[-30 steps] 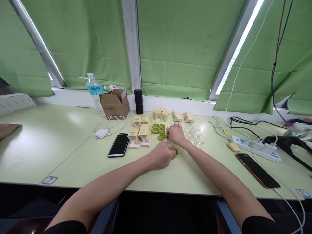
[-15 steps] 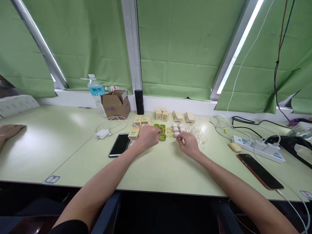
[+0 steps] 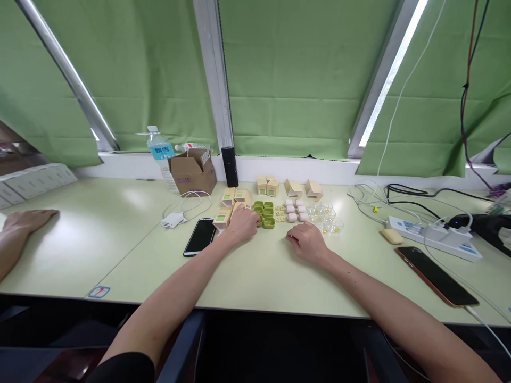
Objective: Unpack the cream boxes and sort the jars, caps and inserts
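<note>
My left hand (image 3: 244, 222) is closed, with its fingertips at the front left of a block of small green cups (image 3: 269, 223); it partly covers one cup, and what its fingers hold, if anything, is hidden. My right hand (image 3: 306, 242) is closed low over the table, thumb and fingers together; whatever they may pinch is too small to make out. Just beyond it stand rows of pinkish-white marshmallow-like pieces (image 3: 292, 217). Small yellow square pieces (image 3: 280, 214) lie between these and the cups. Several clear containers with yellow bits (image 3: 336, 226) are to the right.
Small cream boxes (image 3: 220, 218) stand left of the cups, with more cream boxes (image 3: 293, 188) behind. A black phone (image 3: 199, 237), a white charger (image 3: 173, 219) and a cardboard box (image 3: 192, 173) are leftward. Rightward lie another phone (image 3: 435, 274) and a power strip (image 3: 435, 239). Another person's hand (image 3: 30, 221) rests far left.
My left hand has drawn back slightly left from over the green cups, uncovering more of them. My right hand has pulled back toward me from the pinkish-white pieces. The view has shifted slightly.
</note>
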`<state>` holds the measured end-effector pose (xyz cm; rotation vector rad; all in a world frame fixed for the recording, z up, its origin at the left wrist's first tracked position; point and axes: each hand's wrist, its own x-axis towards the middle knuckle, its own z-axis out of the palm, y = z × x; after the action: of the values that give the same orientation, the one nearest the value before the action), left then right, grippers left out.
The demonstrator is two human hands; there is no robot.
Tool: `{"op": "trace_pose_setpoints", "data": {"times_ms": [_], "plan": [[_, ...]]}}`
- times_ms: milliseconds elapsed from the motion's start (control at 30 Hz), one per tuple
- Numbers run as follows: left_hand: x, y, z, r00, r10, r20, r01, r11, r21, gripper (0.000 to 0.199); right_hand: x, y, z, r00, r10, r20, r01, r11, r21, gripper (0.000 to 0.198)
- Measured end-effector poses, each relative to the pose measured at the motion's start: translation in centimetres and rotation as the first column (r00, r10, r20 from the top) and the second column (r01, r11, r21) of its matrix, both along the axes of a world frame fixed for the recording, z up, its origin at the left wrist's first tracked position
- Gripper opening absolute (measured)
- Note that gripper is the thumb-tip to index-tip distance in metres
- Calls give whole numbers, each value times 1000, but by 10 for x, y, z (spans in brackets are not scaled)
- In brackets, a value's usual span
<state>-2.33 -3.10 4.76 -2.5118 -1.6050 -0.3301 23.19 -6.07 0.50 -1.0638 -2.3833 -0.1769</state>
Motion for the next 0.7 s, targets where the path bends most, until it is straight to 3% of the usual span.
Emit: {"op": "trace_pose_setpoints", "data": {"times_ms": [700], "plan": [[4, -2, -2, 999, 32, -27, -33, 999, -29, 19, -2, -2, 1, 999, 9, 45, -9, 1000, -8, 23]]}}
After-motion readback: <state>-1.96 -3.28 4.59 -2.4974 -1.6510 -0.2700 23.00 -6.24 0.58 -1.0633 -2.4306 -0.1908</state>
